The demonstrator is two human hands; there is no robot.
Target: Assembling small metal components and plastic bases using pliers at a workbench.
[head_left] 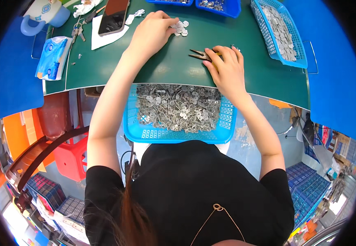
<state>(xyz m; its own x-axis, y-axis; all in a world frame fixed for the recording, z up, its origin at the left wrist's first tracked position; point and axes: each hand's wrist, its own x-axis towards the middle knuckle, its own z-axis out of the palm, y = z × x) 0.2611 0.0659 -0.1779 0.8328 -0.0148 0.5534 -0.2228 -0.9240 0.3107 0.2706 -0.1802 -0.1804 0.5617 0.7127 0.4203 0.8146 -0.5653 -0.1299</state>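
My right hand is closed round the handles of a pair of pliers, whose dark jaws point left and stand slightly apart just above the green table. Farther left and farther away, my left hand has its fingers curled in at a small cluster of whitish-grey flat pieces. Thumb and forefinger close on the left edge of that cluster. Between me and the table edge, a blue plastic basket holds a heap of small silvery metal parts.
Blue trays of small parts stand at the far edge. A light-blue basket of flat grey pieces is on the right. At left lie a phone on white paper, keys, a tissue pack and a jug. A red stool stands below left.
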